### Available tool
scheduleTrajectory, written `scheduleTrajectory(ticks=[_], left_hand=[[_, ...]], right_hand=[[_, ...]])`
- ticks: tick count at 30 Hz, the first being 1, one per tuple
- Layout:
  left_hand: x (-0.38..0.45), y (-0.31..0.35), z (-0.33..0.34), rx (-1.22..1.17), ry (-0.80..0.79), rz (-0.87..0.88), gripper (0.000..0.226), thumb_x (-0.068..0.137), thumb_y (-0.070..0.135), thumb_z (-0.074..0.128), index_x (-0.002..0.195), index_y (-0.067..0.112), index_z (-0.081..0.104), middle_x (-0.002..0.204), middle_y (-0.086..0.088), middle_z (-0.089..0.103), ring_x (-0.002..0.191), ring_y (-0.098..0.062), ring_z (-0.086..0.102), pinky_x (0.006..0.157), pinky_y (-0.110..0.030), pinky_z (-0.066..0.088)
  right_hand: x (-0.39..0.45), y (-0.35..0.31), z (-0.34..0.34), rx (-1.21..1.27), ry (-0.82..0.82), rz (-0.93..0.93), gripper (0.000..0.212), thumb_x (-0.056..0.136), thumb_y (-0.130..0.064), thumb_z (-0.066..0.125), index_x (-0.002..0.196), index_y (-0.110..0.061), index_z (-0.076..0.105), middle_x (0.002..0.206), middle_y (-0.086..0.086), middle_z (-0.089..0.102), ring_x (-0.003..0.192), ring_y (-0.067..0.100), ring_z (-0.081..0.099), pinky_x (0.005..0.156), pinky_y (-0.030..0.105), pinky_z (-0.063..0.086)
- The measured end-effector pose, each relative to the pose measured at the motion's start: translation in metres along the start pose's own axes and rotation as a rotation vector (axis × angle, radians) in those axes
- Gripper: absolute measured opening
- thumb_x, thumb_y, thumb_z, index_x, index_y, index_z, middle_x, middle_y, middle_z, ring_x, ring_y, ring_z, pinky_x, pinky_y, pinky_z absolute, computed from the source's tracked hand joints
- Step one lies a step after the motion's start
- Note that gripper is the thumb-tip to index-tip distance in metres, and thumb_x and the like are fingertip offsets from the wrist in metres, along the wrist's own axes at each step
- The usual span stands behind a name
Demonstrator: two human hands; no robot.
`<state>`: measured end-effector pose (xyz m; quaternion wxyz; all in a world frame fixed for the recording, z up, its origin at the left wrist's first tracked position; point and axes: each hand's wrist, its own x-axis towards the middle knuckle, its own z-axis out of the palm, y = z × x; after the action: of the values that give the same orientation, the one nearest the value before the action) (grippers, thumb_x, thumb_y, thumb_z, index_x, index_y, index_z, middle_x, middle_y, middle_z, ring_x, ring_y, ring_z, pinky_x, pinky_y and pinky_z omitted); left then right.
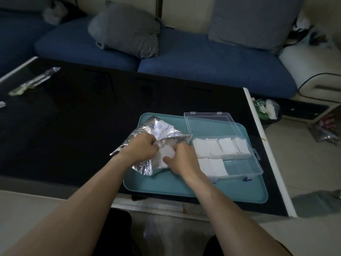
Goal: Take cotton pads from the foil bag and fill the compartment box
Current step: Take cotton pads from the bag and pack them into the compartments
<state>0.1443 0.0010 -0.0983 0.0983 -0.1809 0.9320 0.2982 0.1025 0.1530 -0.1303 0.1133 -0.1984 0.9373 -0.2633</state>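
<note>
Head view
Writing: the foil bag (162,129) has a white panel with round blue marks and a short blue word on it; the letters are too small and blurred to read. A green and white bag (265,109) on the floor past the table's right edge carries white letters, also not readable.
Left hand (142,147): fingers curled, pinching the upper lip of the foil bag's mouth and holding it up.
Right hand (181,157): fingers curled onto the white cotton pads (164,154) that show in the bag's mouth; the thumb lies on the near side of the stack.
Foil bag: crumpled, lying on the left half of the teal tray (166,183), its mouth facing the near edge.
Compartment box (239,163): clear plastic, on the right half of the tray just beside the bag, its lid (210,126) open and lying back toward the tray's far edge.
Box contents: the far row holds white pads along its whole length; the near row holds pads at its left end, while its right end shows the tray through the plastic.
Tray: at the near right corner of the black table (73,126).
Far left corner of table: a clear wrapper (35,81).
</note>
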Motion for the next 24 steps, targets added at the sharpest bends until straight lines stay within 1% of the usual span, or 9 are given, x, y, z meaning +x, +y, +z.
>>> scheduleTrajectory(ticks=[3, 7, 10, 13, 16, 18, 20, 22, 24], left_hand=[[0.001, 0.0, 0.0, -0.012, 0.029, -0.031, 0.02, 0.096, 0.023, 0.053, 0.094, 0.009, 0.068, 0.09, -0.008, 0.068, 0.084, -0.023, 0.065, 0.072, -0.032, 0.054], [0.0, 0.0, -0.003, -0.047, 0.042, -0.058, 0.019, 0.094, 0.021, 0.054, 0.086, 0.009, 0.067, 0.083, -0.006, 0.066, 0.079, -0.021, 0.064, 0.058, -0.025, 0.044], [-0.004, 0.004, -0.005, -0.035, 0.035, -0.049, 0.017, 0.093, 0.027, 0.058, 0.093, 0.013, 0.068, 0.087, -0.003, 0.067, 0.085, -0.021, 0.064, 0.064, -0.027, 0.044], [-0.015, 0.017, -0.011, -0.074, 0.118, 0.059, 0.021, 0.088, 0.034, 0.066, 0.102, 0.018, 0.065, 0.095, 0.008, 0.065, 0.09, -0.012, 0.063, 0.072, -0.021, 0.047], [-0.033, 0.044, -0.018, -0.405, 0.299, 0.228, 0.021, 0.09, 0.034, 0.066, 0.106, 0.021, 0.064, 0.098, 0.013, 0.065, 0.089, -0.004, 0.063, 0.073, -0.018, 0.05], [-0.04, 0.058, -0.019, -0.695, 0.219, 0.259, 0.03, 0.088, 0.04, 0.064, 0.11, 0.02, 0.067, 0.102, 0.007, 0.07, 0.095, -0.01, 0.066, 0.082, -0.031, 0.056], [-0.044, 0.067, -0.014, -0.927, 0.031, 0.248, 0.035, 0.092, 0.038, 0.063, 0.116, 0.012, 0.066, 0.109, -0.006, 0.072, 0.104, -0.021, 0.068, 0.092, -0.04, 0.056], [-0.046, 0.078, -0.006, -1.093, -0.064, 0.224, 0.029, 0.101, 0.025, 0.054, 0.115, 0.002, 0.065, 0.113, -0.019, 0.07, 0.108, -0.029, 0.067, 0.097, -0.041, 0.055], [-0.047, 0.086, 0.0, -1.219, -0.025, 0.179, 0.028, 0.104, 0.017, 0.046, 0.105, -0.002, 0.066, 0.102, -0.019, 0.073, 0.097, -0.026, 0.07, 0.09, -0.035, 0.058]], right_hand=[[-0.001, -0.005, -0.011, 0.126, 0.028, 0.051, 0.017, 0.074, -0.021, 0.08, 0.069, -0.009, 0.068, 0.064, 0.0, 0.062, 0.06, 0.015, 0.055, 0.057, 0.026, 0.034], [-0.002, -0.002, -0.033, 0.359, 0.076, 0.155, 0.016, 0.063, -0.018, 0.083, 0.068, -0.01, 0.07, 0.066, 0.001, 0.068, 0.064, 0.02, 0.063, 0.055, 0.029, 0.048], [-0.007, 0.004, -0.057, 0.641, 0.054, 0.257, 0.016, 0.059, -0.007, 0.082, 0.072, -0.007, 0.073, 0.074, 0.009, 0.073, 0.065, 0.024, 0.071, 0.058, 0.039, 0.062], [-0.015, 0.01, -0.088, 0.871, -0.01, 0.258, 0.023, 0.071, 0.005, 0.084, 0.088, -0.004, 0.071, 0.081, 0.008, 0.075, 0.07, 0.021, 0.073, 0.06, 0.032, 0.063], [-0.024, 0.015, -0.113, 1.035, -0.02, 0.237, 0.031, 0.071, 0.001, 0.085, 0.098, -0.005, 0.07, 0.085, 0.006, 0.078, 0.074, 0.022, 0.075, 0.059, 0.027, 0.061], [-0.028, 0.016, -0.119, 1.124, -0.036, 0.229, 0.031, 0.068, -0.002, 0.085, 0.096, -0.005, 0.071, 0.081, 0.005, 0.077, 0.07, 0.018, 0.074, 0.056, 0.024, 0.059], [-0.031, 0.016, -0.121, 1.215, -0.061, 0.213, 0.033, 0.064, -0.009, 0.083, 0.096, -0.006, 0.073, 0.084, 0.007, 0.077, 0.073, 0.018, 0.074, 0.056, 0.024, 0.059], [-0.033, 0.015, -0.122, 1.265, -0.068, 0.214, 0.034, 0.067, -0.011, 0.083, 0.099, -0.006, 0.074, 0.091, 0.009, 0.078, 0.078, 0.019, 0.074, 0.061, 0.026, 0.061], [-0.035, 0.015, -0.121, 1.216, -0.04, 0.221, 0.027, 0.074, -0.009, 0.082, 0.101, -0.007, 0.074, 0.093, 0.007, 0.078, 0.08, 0.017, 0.074, 0.063, 0.027, 0.061]])
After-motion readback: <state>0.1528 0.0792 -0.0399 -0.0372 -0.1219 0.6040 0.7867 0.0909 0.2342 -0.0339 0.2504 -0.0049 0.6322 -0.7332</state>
